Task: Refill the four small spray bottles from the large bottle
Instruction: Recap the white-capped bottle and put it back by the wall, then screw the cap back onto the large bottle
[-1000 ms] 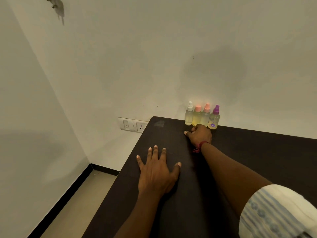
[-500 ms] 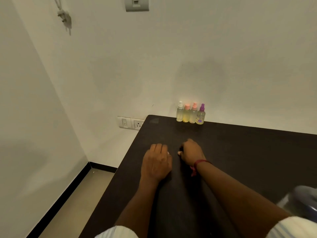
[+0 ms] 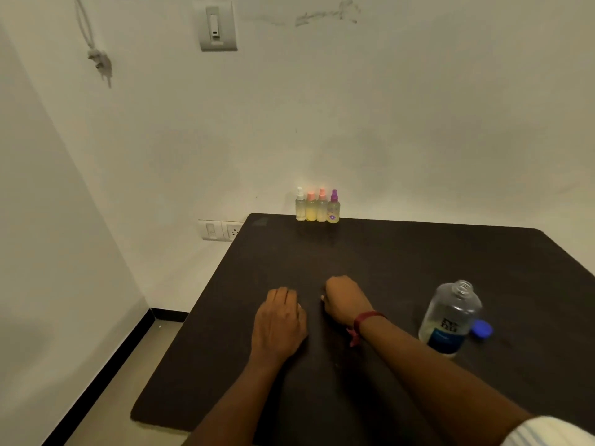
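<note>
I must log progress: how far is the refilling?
Looks done: the four small spray bottles stand capped by the wall, holding liquid. In hand: nothing; left hand and right hand rest curled on the table. Left, perhaps: capping the open large bottle; blue cap lies beside it.

left hand (image 3: 280, 320), right hand (image 3: 346, 300) curled, resting on table (image 3: 418, 252), centre | four sprays (image 3: 317, 207) in row, far edge | big bottle (image 3: 449, 317) uncapped, right | blue cap (image 3: 482, 328) just beside it
</note>
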